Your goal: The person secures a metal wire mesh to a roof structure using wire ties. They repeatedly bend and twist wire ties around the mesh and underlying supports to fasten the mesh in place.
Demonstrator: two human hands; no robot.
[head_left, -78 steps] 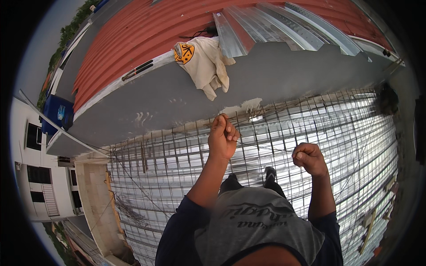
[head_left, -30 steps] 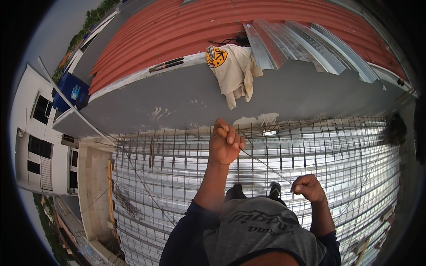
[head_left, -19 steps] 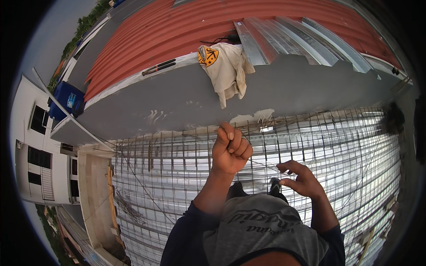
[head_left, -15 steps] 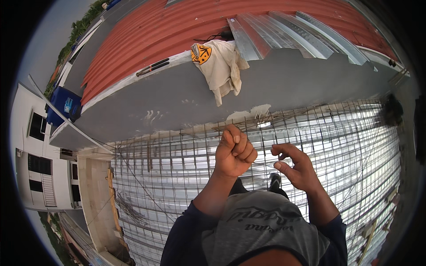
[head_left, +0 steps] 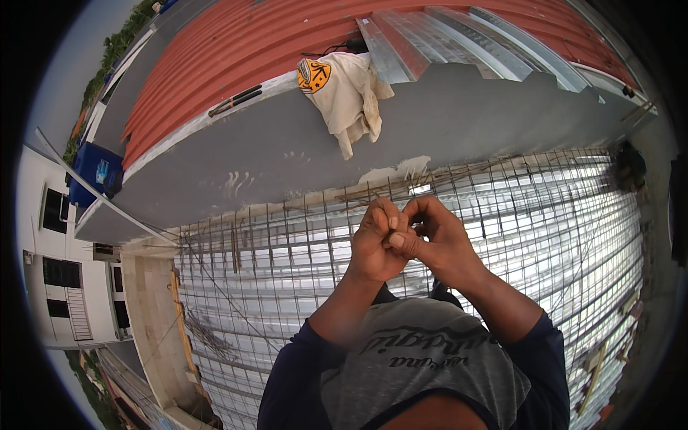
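Note:
Both hands meet in front of my chest, above the steel rebar mesh [head_left: 301,236]. My left hand [head_left: 378,244] is closed, thumb pressed against the curled fingers. A thin wire strand ran out of its lower side half a second ago; the fingers now cover it. Coming in from the right, my right hand [head_left: 437,240] is pinched, its thumb and fingertips touching the left fingers. What lies between its fingertips is hidden.
Beyond the mesh rises a grey wall [head_left: 251,150]. On its top rest a beige cloth [head_left: 344,100] and long-handled pliers or cutters [head_left: 235,100]. Corrugated metal sheets [head_left: 459,50] lie over the red roof [head_left: 236,50]. A slanting pole [head_left: 107,192] stands at left by a blue container [head_left: 97,172].
My right hand has moved left and up to meet my left hand, and its thumb and fingers have closed. The left hand stays closed. The view has shifted slightly.

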